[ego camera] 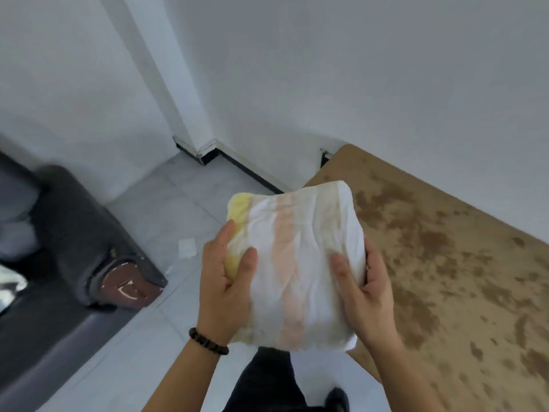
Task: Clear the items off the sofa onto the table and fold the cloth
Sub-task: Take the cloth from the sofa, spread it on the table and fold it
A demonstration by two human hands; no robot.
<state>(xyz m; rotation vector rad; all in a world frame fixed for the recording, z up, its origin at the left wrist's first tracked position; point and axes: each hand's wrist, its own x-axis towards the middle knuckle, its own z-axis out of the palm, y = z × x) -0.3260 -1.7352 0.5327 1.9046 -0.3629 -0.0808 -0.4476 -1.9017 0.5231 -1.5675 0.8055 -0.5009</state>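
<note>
From the head camera, you've got the cloth (pixel 297 263) up in the air in front of you, folded down into a chunky, roughly square bundle, white with yellow, peach and tan stripes running along it. Your left hand (pixel 222 281) grips the yellow edge, with the thumb on top and the other fingers (pixel 228 233) curled round the side. Your right hand (pixel 365 295) grasps the opposite edge the same way, thumb pressed onto the top face and the rest tucked underneath where I can't see them. The bundle hangs partly over the near edge of the table (pixel 460 263), a brown mottled top off to your right, and partly over the pale tiled floor (pixel 166 203), not touching either. The dark grey sofa (pixel 74 233) sits to your left, well apart from the cloth, its armrest end worn to brown. There's a beaded bracelet (pixel 208 341) on your left wrist and a small white scrap (pixel 187 247) lying on the floor between sofa and table.
</note>
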